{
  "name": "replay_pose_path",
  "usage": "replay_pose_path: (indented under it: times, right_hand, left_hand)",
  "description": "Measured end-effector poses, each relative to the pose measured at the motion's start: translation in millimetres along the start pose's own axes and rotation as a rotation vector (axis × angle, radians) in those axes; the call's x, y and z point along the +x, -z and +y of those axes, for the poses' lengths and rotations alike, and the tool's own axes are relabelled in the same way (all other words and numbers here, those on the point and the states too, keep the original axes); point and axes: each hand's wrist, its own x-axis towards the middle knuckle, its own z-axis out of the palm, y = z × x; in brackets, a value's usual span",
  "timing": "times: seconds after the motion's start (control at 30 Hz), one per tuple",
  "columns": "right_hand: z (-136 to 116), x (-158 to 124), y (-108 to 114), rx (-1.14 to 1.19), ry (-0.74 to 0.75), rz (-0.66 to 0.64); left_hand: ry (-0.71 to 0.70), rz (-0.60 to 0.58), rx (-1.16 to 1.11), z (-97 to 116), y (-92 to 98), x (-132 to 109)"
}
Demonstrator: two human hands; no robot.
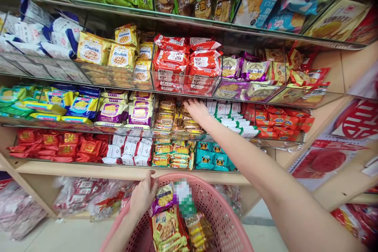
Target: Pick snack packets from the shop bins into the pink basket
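My left hand (144, 191) is closed on the left rim of a pink plastic basket (220, 201). In the basket lie a purple biscuit packet (164, 197), a yellow-and-red packet (168, 228), some brown-and-gold packets (198, 230) and a blurred white-and-green packet (185, 197). My right hand (195, 109) reaches into a shelf compartment, its fingers apart at the top of the brown-and-gold packets (167, 120) stacked there. Its fingertips are partly hidden among them, and I see nothing held in it.
Glass-fronted shelves hold red packets (171, 59), yellow cookie packets (93, 49), purple-and-white packets (110, 111) and teal packets (205, 156). A glass shelf edge (177, 93) runs just above my right hand. Plastic bags (79, 197) lie beneath the lowest shelf.
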Motion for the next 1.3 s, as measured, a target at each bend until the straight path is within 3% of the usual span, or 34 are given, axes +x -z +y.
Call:
replay_pose_path:
  times: [1.3]
  right_hand:
    - [-6.7,10.3,-6.6,-0.007,-0.047,-0.002]
  left_hand:
    - [0.001,-0.032,-0.043,2.6,0.8,-1.0]
